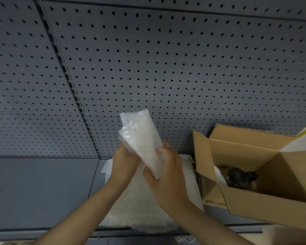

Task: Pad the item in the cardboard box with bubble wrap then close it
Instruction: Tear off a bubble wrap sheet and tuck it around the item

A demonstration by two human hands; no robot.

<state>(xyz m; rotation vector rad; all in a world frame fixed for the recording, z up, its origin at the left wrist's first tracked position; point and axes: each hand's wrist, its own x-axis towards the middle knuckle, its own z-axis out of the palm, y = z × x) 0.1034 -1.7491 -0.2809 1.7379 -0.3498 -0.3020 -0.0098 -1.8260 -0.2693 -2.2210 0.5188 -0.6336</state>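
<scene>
Both hands, left hand [124, 161] and right hand [168, 175], grip a folded bubble wrap [141, 142] piece upright; the open cardboard box [265, 207], dark bottle [240, 177] inside, sits off to their right, nearer the right hand.

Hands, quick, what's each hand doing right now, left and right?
Left hand: closed on the folded piece of clear bubble wrap.
Right hand: closed on the same piece, lower edge.
</scene>
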